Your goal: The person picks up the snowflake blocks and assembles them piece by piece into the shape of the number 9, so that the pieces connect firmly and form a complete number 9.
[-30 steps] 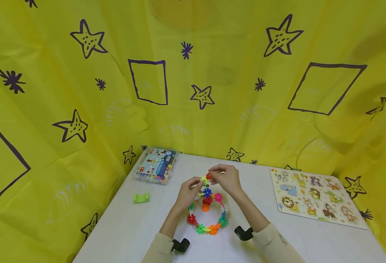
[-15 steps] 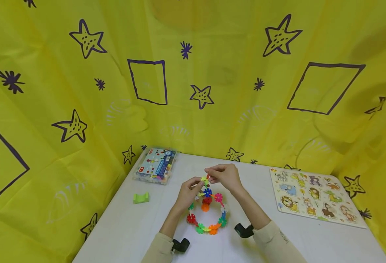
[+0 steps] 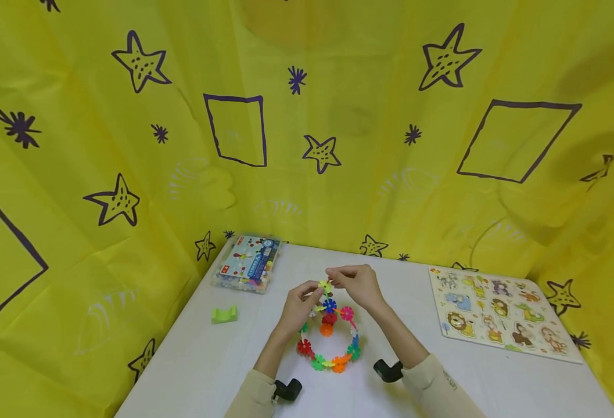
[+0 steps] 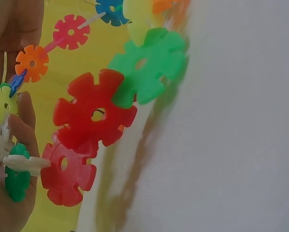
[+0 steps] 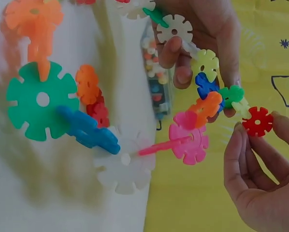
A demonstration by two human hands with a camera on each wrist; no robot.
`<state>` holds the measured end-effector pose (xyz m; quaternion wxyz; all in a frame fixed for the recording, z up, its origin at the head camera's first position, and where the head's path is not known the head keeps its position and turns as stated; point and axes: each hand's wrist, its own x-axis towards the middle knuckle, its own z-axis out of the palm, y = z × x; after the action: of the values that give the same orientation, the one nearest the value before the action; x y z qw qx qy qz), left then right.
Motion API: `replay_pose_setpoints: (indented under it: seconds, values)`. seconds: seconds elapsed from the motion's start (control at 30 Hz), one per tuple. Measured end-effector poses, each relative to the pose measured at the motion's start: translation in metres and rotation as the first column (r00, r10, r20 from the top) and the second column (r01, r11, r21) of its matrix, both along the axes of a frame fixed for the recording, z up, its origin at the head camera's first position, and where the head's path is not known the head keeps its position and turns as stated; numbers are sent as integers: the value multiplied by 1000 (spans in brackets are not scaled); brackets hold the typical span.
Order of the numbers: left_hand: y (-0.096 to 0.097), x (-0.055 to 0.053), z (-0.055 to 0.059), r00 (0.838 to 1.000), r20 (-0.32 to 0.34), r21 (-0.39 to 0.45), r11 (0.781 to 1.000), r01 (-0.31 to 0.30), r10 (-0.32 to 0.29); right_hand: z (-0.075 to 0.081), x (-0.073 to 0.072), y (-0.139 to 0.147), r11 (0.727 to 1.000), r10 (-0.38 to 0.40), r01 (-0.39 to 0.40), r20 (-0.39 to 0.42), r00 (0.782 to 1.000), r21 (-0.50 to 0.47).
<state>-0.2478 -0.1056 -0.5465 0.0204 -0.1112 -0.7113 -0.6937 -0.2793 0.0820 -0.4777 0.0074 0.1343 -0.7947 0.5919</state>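
A ring of colourful slotted snowflake discs (image 3: pixel 340 364) hangs tilted between the hands and the table. My left hand (image 3: pixel 297 306) holds its far side, by the yellow (image 5: pixel 205 65) and green (image 5: pixel 231 93) discs. My right hand (image 3: pixel 361 285) pinches a red snowflake disc (image 5: pixel 257 122) between thumb and fingers. That disc touches a pale yellow disc (image 5: pixel 241 107) at the chain's upper end; how deep their slots mesh cannot be told. A blue disc (image 3: pixel 330 306) sits just below the left fingertips. Red and orange discs (image 3: pixel 326 330) show inside the ring.
A clear box (image 3: pixel 247 264) with a printed cover and coloured pieces stands at the back left. Nearer lies a light green block (image 3: pixel 225 314). An animal puzzle board (image 3: pixel 500 313) lies at the right. A yellow curtain (image 3: pixel 307 197) rises behind the white table (image 3: pixel 191 371).
The red disc in my right fingers has turned from face-on to nearly edge-on in the head view. My right hand has shifted slightly left; the left hand stays at the same place.
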Motion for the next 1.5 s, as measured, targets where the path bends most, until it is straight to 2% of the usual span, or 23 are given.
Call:
replay_pose_setpoints:
  seconds: [0.23, 0.47, 0.63, 0.8, 1.1, 1.3, 1.5]
  values:
    - [-1, -2, -3, 999, 17, -7, 999, -38, 39, -5, 0, 0, 997, -11, 11, -4, 1000, -80]
    - [-3, -2, -2, 998, 31, 5, 999, -50, 50, -5, 5, 3, 1000, -17, 17, -2, 1000, -10]
    - [-2, -1, -1, 998, 34, -6, 999, -53, 53, -5, 4, 3, 1000, -9, 10, -51, 999, 18]
    - [-2, 1, -4, 995, 44, -9, 996, -88, 88, -5, 6, -1, 1000, -7, 10, -85, 996, 29]
    - [0, 4, -4, 993, 32, -10, 993, -114, 114, -14, 9, -4, 998, -50, 51, -64, 997, 25]
    - [-2, 2, -3, 995, 28, -25, 995, -94, 95, -18, 8, -1, 999, -45, 45, 18, 999, -26]
    - [-2, -3, -2, 999, -8, -22, 999, -45, 45, -19, -2, 4, 996, -23, 24, 15, 1000, -81]
